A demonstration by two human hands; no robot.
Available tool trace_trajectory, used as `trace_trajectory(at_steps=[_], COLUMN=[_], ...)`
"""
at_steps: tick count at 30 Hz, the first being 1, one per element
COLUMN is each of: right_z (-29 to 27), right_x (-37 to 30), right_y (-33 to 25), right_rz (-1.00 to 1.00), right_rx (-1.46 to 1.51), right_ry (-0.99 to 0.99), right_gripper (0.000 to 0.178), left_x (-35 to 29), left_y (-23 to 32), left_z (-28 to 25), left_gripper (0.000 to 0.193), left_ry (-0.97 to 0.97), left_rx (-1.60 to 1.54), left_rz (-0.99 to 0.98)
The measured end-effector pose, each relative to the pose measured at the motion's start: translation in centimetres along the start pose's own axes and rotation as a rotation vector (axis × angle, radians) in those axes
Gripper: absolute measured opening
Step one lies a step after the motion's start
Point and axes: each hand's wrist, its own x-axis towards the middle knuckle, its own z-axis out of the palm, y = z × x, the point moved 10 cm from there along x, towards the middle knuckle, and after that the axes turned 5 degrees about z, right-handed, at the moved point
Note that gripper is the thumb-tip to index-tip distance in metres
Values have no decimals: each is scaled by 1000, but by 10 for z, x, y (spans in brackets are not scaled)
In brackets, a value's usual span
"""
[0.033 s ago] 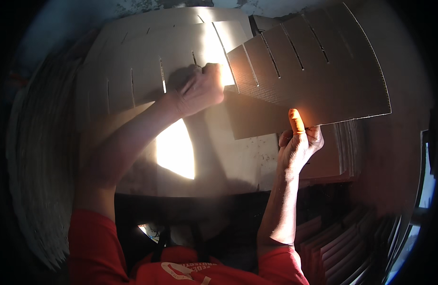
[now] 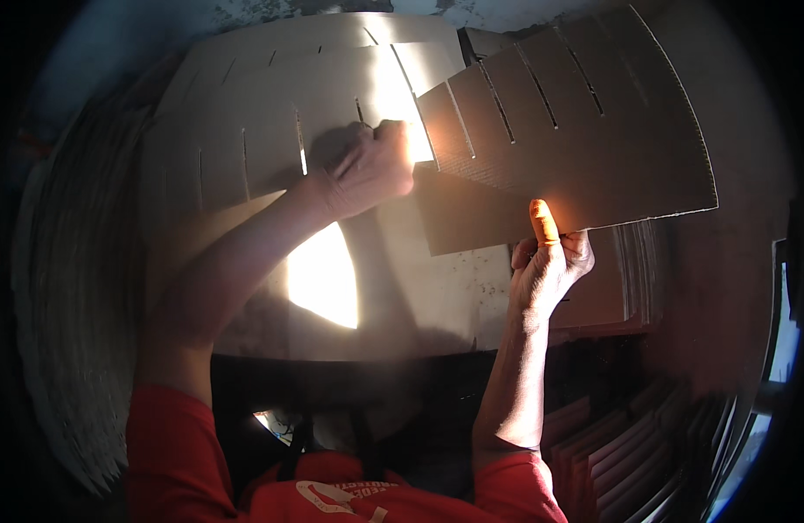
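Note:
My right hand (image 2: 548, 266) grips the lower edge of a brown slotted cardboard sheet (image 2: 585, 131) and holds it up, tilted, at the upper right. An orange rubber cot covers the thumb pressed on that sheet. My left hand (image 2: 371, 166) reaches forward and grips the right edge of a pale slotted cardboard sheet (image 2: 254, 139) lying on the pile at the upper left. The two sheets meet near my left fingers. A bright patch of sunlight (image 2: 323, 279) falls on the work surface (image 2: 437, 305) between my forearms.
A tall stack of cardboard sheets (image 2: 71, 305) curves along the left side. More stacked cardboard pieces (image 2: 637, 270) lie at the right, and upright reddish-brown sheets (image 2: 629, 453) stand at the lower right. My red sleeves are at the bottom.

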Motion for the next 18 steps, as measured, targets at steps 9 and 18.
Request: trace_trajectory(at_steps=[9, 18], right_z=[-3, -9], right_x=[2, 3], right_y=[2, 15], right_rz=[-5, 160], right_rx=[-29, 35], right_ry=[41, 39], right_gripper=[12, 7], left_x=[9, 16], left_y=[49, 63], left_z=[-68, -73], left_gripper=[32, 48], left_ry=[122, -139], left_rx=[-306, -579], left_rz=[14, -137])
